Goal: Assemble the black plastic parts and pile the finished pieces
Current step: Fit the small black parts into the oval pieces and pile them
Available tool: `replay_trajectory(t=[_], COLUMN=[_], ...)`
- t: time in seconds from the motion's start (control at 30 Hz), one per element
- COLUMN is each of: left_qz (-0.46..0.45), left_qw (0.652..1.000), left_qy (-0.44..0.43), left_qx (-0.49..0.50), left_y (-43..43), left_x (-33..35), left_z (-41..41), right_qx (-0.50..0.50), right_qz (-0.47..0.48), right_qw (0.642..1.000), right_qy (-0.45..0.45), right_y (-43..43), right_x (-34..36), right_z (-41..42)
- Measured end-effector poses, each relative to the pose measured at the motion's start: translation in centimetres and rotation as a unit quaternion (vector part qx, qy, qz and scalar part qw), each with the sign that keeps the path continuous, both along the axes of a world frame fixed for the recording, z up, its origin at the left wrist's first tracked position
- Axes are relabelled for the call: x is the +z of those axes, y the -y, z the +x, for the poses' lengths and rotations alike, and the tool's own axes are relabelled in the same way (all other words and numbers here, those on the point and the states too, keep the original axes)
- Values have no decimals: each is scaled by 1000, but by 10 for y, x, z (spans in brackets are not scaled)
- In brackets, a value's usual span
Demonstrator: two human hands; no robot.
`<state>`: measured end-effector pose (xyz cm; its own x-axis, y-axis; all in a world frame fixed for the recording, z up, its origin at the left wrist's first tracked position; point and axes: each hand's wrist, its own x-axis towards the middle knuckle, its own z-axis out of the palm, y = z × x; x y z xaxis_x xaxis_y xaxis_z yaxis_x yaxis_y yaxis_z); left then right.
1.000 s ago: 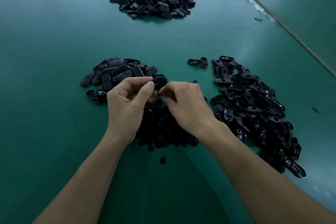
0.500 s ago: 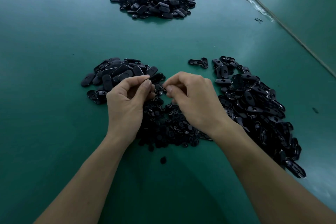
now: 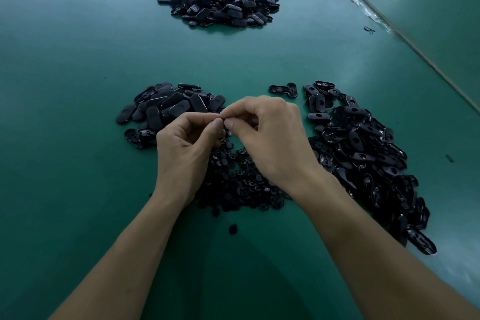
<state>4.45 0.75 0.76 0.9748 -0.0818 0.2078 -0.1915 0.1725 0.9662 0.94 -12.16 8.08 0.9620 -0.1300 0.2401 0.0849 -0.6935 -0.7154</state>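
Four heaps of black plastic parts lie on the green table (image 3: 78,189). Smooth oval covers (image 3: 168,106) are heaped left of my hands. Oval bases with holes (image 3: 363,153) stretch along the right. Small round pieces (image 3: 241,184) lie under my wrists. A far pile (image 3: 223,0) sits at the back. My left hand (image 3: 187,156) and my right hand (image 3: 270,143) meet fingertip to fingertip above the small pieces, both pinching a small black part (image 3: 222,120) that is mostly hidden by the fingers.
Two loose oval pieces (image 3: 283,89) lie between the left and right heaps. One stray round piece (image 3: 233,229) lies near my forearms. A seam (image 3: 405,39) runs diagonally at the right, with a second green table beyond it.
My right hand has lifted from the small pieces and moved up to the left hand. The fingertips of both hands have come together on a small part.
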Motion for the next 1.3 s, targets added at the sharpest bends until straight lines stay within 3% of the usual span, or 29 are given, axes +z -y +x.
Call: replay_trajectory(t=[0.5, 1.1, 1.3], left_qz=[-25, -35, -31], left_qw=[999, 999, 999], left_qy=[-13, -15, -13], left_qx=[-26, -37, -33], left_y=[2, 1, 1], left_x=[1, 2, 3], left_z=[-1, -1, -1], right_qx=[-6, -23, -27], right_qz=[-22, 5, 55], right_qw=[1000, 999, 998], right_qy=[-6, 22, 13], right_y=[0, -5, -8], right_x=[-5, -12, -12], right_z=[0, 2, 0])
